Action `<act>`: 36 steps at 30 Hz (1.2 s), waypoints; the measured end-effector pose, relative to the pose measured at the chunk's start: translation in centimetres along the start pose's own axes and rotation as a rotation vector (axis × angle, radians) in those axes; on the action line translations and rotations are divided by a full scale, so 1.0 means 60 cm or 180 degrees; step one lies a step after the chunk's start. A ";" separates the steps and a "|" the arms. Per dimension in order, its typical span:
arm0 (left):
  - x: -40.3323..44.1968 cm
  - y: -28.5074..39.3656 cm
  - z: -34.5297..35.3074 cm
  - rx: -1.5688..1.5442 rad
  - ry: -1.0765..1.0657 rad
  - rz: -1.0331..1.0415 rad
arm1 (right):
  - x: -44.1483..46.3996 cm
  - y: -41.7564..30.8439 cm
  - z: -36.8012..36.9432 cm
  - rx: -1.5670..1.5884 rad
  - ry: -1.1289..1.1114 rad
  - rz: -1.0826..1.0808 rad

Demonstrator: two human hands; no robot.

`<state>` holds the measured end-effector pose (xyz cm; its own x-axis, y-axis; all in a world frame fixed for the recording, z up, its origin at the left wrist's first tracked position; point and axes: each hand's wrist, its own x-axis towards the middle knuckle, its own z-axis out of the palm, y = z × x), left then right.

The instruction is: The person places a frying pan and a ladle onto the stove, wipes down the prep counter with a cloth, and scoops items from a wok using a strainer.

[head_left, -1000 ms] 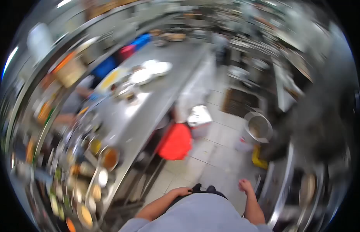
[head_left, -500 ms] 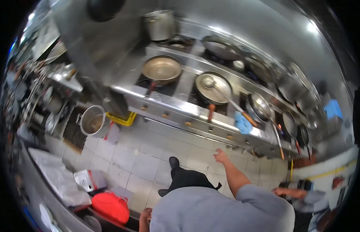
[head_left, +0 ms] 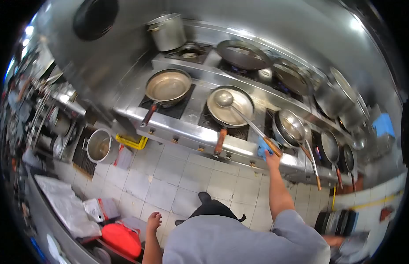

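Observation:
My right hand [head_left: 272, 159] reaches to the stove's front edge, at the blue cloth [head_left: 262, 148] and just below the wooden end of a ladle [head_left: 224, 98]. Its fingers are closed, partly hidden, and whether they grip cloth or handle is unclear. The ladle's bowl rests in a pan [head_left: 230, 107] on the middle front burner. Left of it sits another pan [head_left: 168, 86] with a brown handle. Farther right, a strainer [head_left: 290, 124] lies over a dark pan. My left hand [head_left: 154, 220] hangs over the floor, fingers partly curled, holding nothing visible.
Large pots [head_left: 168, 34] and woks [head_left: 243, 54] stand on the back burners. Two small pans [head_left: 329, 147] are at the right. A floor pot [head_left: 99, 146], yellow crate [head_left: 131, 141] and red bag [head_left: 121, 240] lie left. Another person's arm [head_left: 334, 240] shows at lower right.
The view has swung from the counter aisle to the stove. Since half a second ago my right hand has moved up to the cloth and ladle handle, and my left hand has come further into view.

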<state>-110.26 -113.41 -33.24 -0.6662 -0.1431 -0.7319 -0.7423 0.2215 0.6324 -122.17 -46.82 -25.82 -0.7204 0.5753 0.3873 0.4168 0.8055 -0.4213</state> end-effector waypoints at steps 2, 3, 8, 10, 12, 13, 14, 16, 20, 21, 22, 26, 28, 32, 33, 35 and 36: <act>-0.012 -0.004 0.036 0.0038 -0.0115 0.0063 | 0.025 -0.056 -0.005 -0.0360 -0.0832 0.0958; -0.032 0.002 0.055 -0.0112 -0.0064 -0.0046 | 0.026 -0.094 -0.013 -0.0448 -0.1102 0.1167; -0.071 -0.113 0.087 -0.0726 -0.0120 -0.0181 | -0.027 -0.112 0.084 -0.0001 -0.0684 0.0865; -0.090 -0.162 0.086 -0.1441 0.0118 -0.0206 | -0.037 -0.173 0.105 -0.0032 -0.0714 0.0770; -0.104 -0.191 0.065 -0.1572 0.0261 -0.0319 | -0.049 -0.250 0.143 -0.0013 -0.0714 0.0624; -0.114 -0.196 0.051 -0.1688 0.0372 -0.0414 | -0.059 -0.270 0.162 -0.0002 -0.0682 0.0498; -0.128 -0.204 0.039 -0.1725 0.0384 -0.0430 | -0.067 -0.285 0.190 -0.0009 -0.0698 0.0460; -0.147 -0.207 0.007 -0.1310 0.0559 -0.0571 | -0.075 -0.320 0.319 0.1035 -0.0081 -0.0062; -0.179 -0.256 -0.048 -0.1761 0.0954 -0.0890 | -0.098 -0.583 0.260 0.0241 -0.1098 -0.0333; -0.192 -0.266 -0.061 -0.1846 0.1034 -0.0886 | -0.103 -0.616 0.285 0.0297 -0.1135 -0.0429; -0.201 -0.282 -0.072 -0.1883 0.1054 -0.0896 | -0.097 -0.653 0.317 0.0268 -0.0976 -0.0668; -0.243 -0.377 -0.103 -0.1898 0.1466 -0.0978 | -0.105 -0.818 0.432 0.0479 -0.1533 -0.1322; -0.264 -0.448 -0.102 -0.1626 0.1497 -0.1048 | -0.121 -0.852 0.591 0.0776 -0.2580 -0.2431; -0.305 -0.534 -0.075 -0.2033 0.2209 -0.1170 | -0.435 -1.047 0.404 0.1747 -0.5140 -0.1546; -0.314 -0.540 -0.060 -0.2134 0.2358 -0.1357 | -0.527 -1.076 0.342 0.1447 -0.5419 -0.1491; -0.325 -0.566 -0.026 -0.1895 0.2447 -0.1345 | -0.714 -1.088 0.323 0.1072 -0.5903 -0.2113; -0.330 -0.568 -0.008 -0.1940 0.2540 -0.1315 | -0.800 -1.092 0.305 0.0751 -0.5933 -0.2621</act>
<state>-71.81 -118.61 -40.17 -0.0476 -0.7313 -0.6804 -0.6839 -0.4726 0.5558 -125.05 -129.78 -31.80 -0.3023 -0.7695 -0.5626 -0.1881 0.6268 -0.7562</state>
